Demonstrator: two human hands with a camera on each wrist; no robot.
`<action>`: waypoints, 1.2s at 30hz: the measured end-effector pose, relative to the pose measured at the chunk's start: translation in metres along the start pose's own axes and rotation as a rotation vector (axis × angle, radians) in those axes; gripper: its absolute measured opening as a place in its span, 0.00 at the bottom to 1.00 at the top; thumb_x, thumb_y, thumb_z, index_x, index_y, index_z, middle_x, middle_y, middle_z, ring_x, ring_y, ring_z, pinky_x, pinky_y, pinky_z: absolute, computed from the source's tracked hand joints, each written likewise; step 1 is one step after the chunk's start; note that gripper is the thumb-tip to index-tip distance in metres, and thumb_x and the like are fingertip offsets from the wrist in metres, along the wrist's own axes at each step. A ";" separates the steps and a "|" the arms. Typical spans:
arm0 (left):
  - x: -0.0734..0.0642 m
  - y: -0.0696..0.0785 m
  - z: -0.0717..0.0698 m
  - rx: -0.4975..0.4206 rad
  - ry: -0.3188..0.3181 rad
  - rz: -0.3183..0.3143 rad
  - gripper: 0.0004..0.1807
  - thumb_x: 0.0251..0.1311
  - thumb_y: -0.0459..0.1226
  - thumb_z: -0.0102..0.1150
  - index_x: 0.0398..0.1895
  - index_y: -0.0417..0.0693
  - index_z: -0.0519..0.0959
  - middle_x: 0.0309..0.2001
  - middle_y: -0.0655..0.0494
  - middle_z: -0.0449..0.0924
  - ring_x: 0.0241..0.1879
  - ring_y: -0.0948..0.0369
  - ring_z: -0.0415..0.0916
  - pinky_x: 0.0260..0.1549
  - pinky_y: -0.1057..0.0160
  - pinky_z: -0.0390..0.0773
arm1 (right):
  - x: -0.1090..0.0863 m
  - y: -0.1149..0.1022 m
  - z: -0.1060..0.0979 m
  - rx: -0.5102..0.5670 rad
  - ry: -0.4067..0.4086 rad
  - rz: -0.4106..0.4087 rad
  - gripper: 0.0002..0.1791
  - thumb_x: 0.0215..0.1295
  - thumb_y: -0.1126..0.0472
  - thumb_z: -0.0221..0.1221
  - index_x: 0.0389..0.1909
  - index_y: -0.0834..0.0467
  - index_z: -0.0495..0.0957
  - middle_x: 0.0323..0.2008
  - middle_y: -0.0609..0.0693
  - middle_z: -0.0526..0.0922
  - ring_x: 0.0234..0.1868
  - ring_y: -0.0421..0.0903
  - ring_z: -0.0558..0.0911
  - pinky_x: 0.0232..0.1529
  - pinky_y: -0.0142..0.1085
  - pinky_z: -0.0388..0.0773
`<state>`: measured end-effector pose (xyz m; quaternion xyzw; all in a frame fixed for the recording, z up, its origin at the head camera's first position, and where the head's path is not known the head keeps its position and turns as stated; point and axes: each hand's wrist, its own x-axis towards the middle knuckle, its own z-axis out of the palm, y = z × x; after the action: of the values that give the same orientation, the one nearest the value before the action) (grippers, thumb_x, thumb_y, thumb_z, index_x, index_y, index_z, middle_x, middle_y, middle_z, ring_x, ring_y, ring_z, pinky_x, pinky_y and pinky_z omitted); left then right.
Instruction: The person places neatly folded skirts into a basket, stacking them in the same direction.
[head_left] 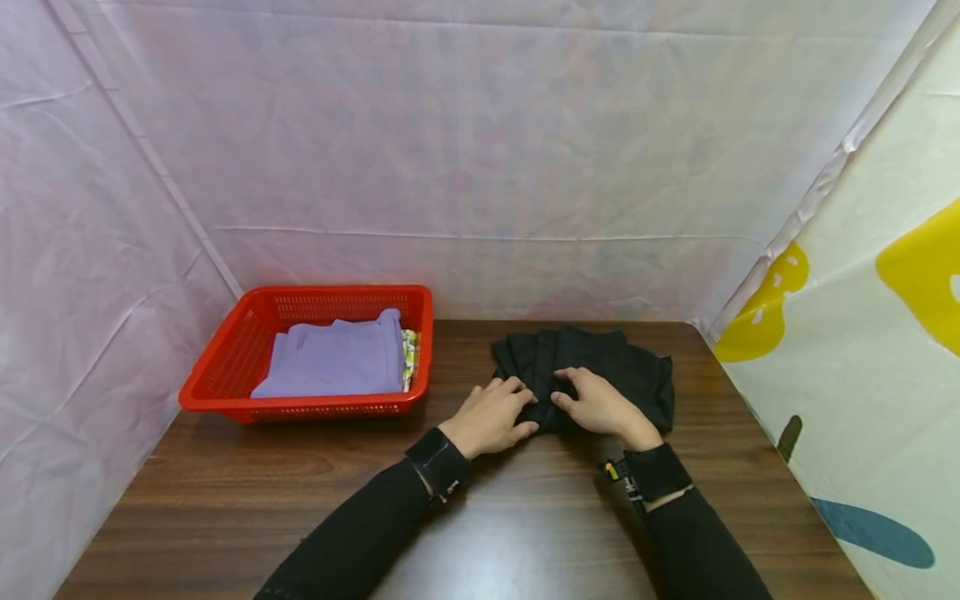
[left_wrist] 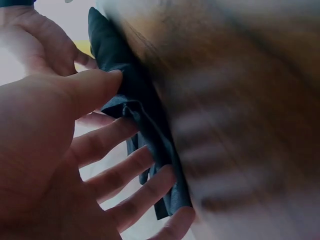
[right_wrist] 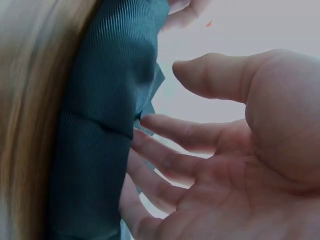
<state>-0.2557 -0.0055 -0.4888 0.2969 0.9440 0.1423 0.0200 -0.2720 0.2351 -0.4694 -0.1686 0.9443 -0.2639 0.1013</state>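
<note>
left hand [head_left: 491, 414], right hand [head_left: 597, 404]: loosely spread, touching black cloth [head_left: 626, 362] | lilac cloth [head_left: 333, 362] (head view only)

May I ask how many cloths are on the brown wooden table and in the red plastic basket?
3: a black folded cloth on the table; a lilac folded cloth and, beside it, a yellow-patterned cloth, both in the basket. More may be hidden underneath.

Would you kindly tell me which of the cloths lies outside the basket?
The black cloth, which lies on the brown table; the purple cloth and the patterned cloth are both inside the red basket.
</note>
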 end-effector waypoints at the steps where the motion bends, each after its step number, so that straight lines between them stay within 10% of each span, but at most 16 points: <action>1: -0.003 -0.001 -0.001 0.001 -0.003 0.000 0.24 0.85 0.55 0.66 0.75 0.57 0.86 0.77 0.51 0.82 0.74 0.47 0.81 0.72 0.33 0.84 | -0.001 -0.002 0.000 -0.002 -0.005 -0.001 0.31 0.92 0.53 0.59 0.83 0.68 0.73 0.81 0.74 0.76 0.81 0.75 0.77 0.80 0.70 0.77; 36: -0.099 -0.032 -0.017 -0.032 0.017 0.013 0.16 0.80 0.50 0.75 0.62 0.54 0.91 0.61 0.51 0.87 0.57 0.52 0.83 0.56 0.42 0.91 | -0.016 -0.061 0.024 0.056 -0.173 -0.157 0.22 0.91 0.56 0.63 0.74 0.62 0.85 0.72 0.61 0.86 0.73 0.62 0.86 0.74 0.60 0.85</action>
<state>-0.1939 -0.0916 -0.4858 0.3012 0.9399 0.1602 0.0158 -0.2340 0.1812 -0.4559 -0.2610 0.9082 -0.2818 0.1661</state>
